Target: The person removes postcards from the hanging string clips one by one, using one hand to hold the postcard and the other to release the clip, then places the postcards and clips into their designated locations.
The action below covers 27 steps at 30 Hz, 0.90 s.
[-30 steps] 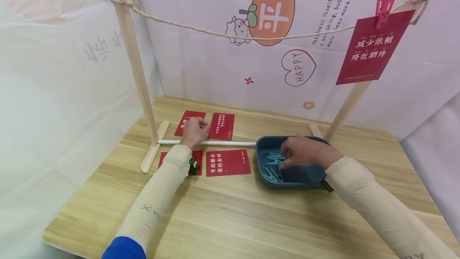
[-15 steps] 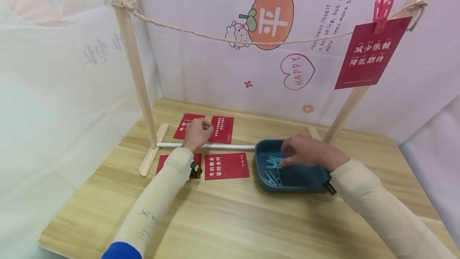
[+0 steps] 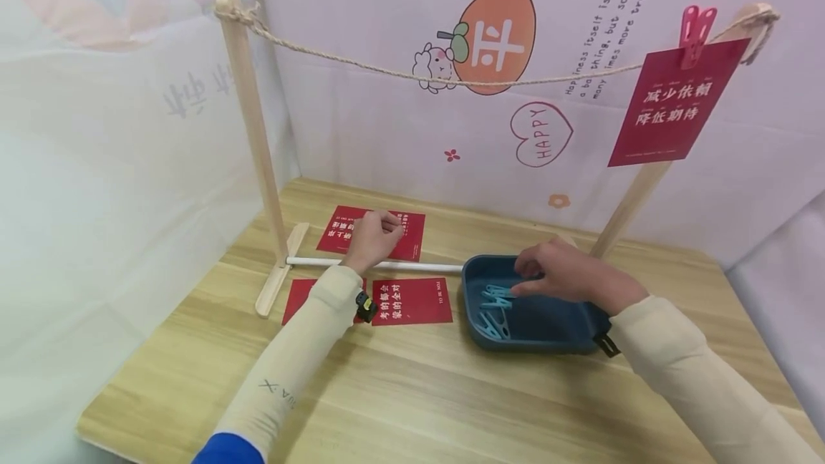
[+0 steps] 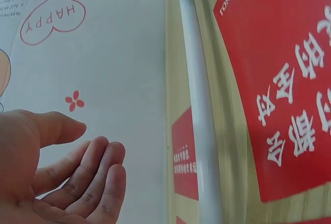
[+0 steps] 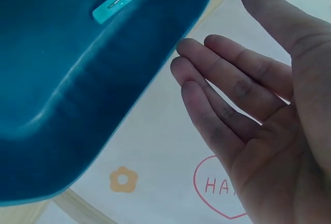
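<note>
My left hand hovers over two red cards behind the white rod, its relaxed fingers holding nothing. It partly covers the far left card and the far right card. In front of the rod lie a near right card and a near left card, the latter partly under my sleeve. My right hand is above a blue plastic bin, thumb and fingers apart; the right wrist view shows nothing in it. Several light-blue clothespins lie at the bin's left side.
A twine line sags between a left wooden post and a right wooden post. A pink clothespin holds a red card on its right end. The white rod runs low across the wooden table.
My left hand has shifted slightly right, from the far left card toward the far right one. My right hand stays over the bin, slightly farther right. The head view has shifted a little.
</note>
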Tool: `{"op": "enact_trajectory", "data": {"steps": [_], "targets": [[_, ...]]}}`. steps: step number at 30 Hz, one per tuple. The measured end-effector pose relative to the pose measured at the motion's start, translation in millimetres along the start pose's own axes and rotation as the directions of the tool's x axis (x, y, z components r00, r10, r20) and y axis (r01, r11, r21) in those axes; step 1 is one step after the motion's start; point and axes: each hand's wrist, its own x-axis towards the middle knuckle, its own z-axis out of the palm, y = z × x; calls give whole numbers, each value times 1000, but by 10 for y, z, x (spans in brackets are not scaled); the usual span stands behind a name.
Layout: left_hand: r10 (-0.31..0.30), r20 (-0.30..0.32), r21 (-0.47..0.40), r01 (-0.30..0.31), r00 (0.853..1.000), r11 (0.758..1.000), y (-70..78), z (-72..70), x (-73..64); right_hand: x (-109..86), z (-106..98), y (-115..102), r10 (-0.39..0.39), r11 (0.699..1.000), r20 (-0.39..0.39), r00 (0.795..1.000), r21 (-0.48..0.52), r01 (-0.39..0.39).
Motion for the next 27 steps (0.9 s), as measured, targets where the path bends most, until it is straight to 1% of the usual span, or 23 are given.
{"op": "enact_trajectory", "data": {"steps": [5,12,17,20,22,25,27], "targets": [[-3,-1,-11,2,1000,1000,53,46,1,-36,-17,9,15,1000,-29,999,-15,-16],[30,5,-35,-29,1000,999,135,106,15,-60,-14,11,12,1000,-134,991,-15,-15],[56,28,-42,-55,998,998,211,145,-3,-124,-12,48,42,999,-209,977,4,-42],[69,33,-50,-68,997,996,276,128,-12,-146,-10,63,60,998,-284,957,29,-54],[77,36,-52,-75,996,996,332,101,-13,-157,-8,69,80,996,-339,938,55,-65],[83,43,-59,-80,996,995,428,58,-16,-167,4,78,104,994,-422,901,83,-76],[85,52,-58,-82,995,995,495,34,-21,-175,18,87,121,991,-477,871,101,-83]]}}
